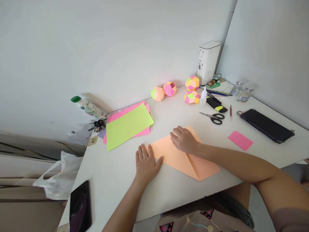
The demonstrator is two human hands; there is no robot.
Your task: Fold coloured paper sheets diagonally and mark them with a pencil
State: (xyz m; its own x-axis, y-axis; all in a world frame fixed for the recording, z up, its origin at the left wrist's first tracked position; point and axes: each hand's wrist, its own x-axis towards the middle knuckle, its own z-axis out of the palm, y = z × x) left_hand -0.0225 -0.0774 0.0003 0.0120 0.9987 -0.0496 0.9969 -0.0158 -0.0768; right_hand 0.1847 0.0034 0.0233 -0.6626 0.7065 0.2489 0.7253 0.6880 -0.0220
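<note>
A sheet of peach-orange paper (pixel 172 156) lies on the white table with a fold running across it and a flap laid over. My left hand (pixel 146 162) rests flat at its left end, fingers stretched out and thumb spread on the paper's edge. Over the upper part of the sheet, my right hand (pixel 183 139) is closed, its curled fingers pressed on the paper near the fold. The fingertips' exact grip is hidden.
A lime-green sheet (pixel 130 127) tops pink paper (pixel 145 131) at the left. Paper balls (pixel 192 96), a glue bottle (pixel 203 97), scissors (pixel 214 118), a pink card (pixel 240 140) and a black pouch (pixel 267 125) lie beyond. A phone (pixel 80 206) is near the left edge.
</note>
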